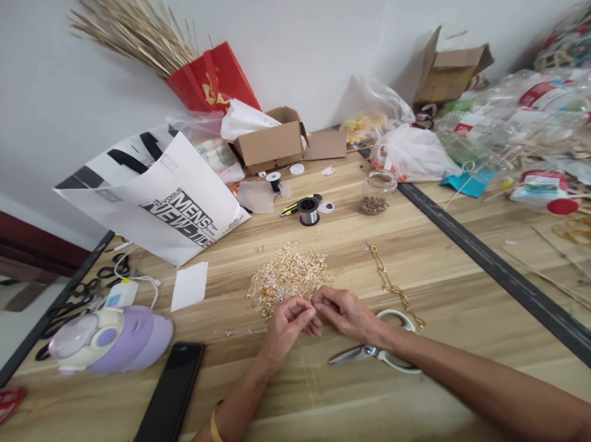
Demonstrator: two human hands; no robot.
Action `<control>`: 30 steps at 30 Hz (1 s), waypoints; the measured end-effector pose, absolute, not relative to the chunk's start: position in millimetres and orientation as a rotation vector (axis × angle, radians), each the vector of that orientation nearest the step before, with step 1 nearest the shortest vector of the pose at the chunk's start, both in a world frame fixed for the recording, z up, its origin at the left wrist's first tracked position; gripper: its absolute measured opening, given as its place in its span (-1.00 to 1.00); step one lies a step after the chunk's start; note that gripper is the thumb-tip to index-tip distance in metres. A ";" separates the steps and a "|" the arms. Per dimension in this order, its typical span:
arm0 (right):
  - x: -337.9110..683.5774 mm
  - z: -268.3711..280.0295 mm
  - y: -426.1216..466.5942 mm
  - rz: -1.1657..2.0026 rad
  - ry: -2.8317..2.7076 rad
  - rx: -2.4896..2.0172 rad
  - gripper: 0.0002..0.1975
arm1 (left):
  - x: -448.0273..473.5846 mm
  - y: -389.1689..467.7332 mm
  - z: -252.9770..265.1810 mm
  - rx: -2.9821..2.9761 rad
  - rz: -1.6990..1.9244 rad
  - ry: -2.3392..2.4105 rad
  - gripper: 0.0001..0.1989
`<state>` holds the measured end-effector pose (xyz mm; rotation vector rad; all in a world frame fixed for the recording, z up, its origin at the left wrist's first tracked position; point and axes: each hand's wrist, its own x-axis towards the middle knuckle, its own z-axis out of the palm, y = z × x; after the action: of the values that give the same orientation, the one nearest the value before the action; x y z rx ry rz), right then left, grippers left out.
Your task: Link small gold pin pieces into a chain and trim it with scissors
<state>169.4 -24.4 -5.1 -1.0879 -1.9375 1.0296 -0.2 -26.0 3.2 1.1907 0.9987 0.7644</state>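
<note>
Where fingertips nearly meet: left hand (292, 316) and right hand (345, 312), each pinched closed; anything between the fingers is too small to tell;
Pile (287, 273): gold and clear beadlike pieces, heaped on the desk (272, 416) just beyond both hands;
Scissors (352, 355): partly beneath the right forearm, blades pointing left;
Gold chain (379, 264): lying beyond that forearm;
Wire spool (309, 213): farther back, left of the glass jar (375, 191).
</note>
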 end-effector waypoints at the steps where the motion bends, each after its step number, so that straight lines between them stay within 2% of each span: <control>1: 169.5 -6.0 -23.9 1.034 -1.929 -1.093 -0.81 | -0.4 -26.0 3.8 1.189 0.762 0.997 -0.72; 10: 170.4 -10.3 -21.8 1.194 -1.795 -1.061 -0.77 | -0.2 -26.4 4.1 1.203 0.756 1.041 -0.71; 30: 171.6 -10.4 -20.1 1.117 -1.824 -1.064 -0.75 | 1.8 -25.8 3.0 1.158 0.722 0.989 -0.75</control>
<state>171.6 -20.1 -10.4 -1.0644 -1.8243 1.1171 1.8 -25.8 3.0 1.1583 0.9894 0.7221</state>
